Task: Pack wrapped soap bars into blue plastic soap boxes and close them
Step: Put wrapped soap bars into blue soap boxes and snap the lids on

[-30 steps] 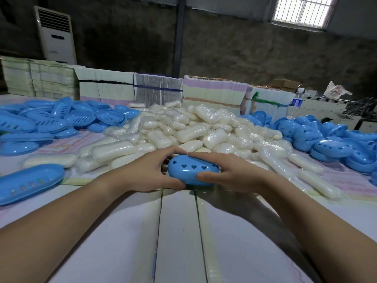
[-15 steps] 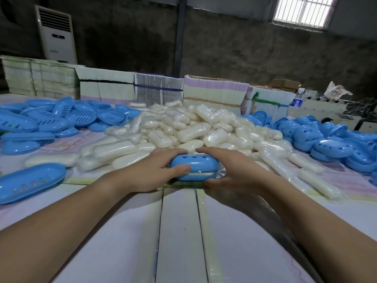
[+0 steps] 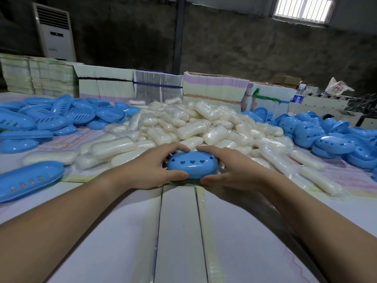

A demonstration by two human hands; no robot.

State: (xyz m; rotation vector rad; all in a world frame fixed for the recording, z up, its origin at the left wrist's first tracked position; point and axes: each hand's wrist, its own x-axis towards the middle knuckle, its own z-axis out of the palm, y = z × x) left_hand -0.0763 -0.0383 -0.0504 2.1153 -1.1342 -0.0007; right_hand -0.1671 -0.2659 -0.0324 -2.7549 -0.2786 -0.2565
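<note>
A closed blue soap box with three heart-shaped holes in its lid rests on the table at the centre. My left hand clasps its left end, thumb in front and fingers behind. My right hand clasps the right end the same way. Right behind the box lies a big heap of wrapped white soap bars. What is inside the box is hidden.
Blue slotted box bases are piled at the left, one lone base near my left forearm. Blue heart-holed lids are heaped at the right. Stacks of flat cartons line the back. White table boards stretch toward me.
The box was tipped edge-on half a second ago; now its heart-holed lid faces me again and both hands press on its ends.
</note>
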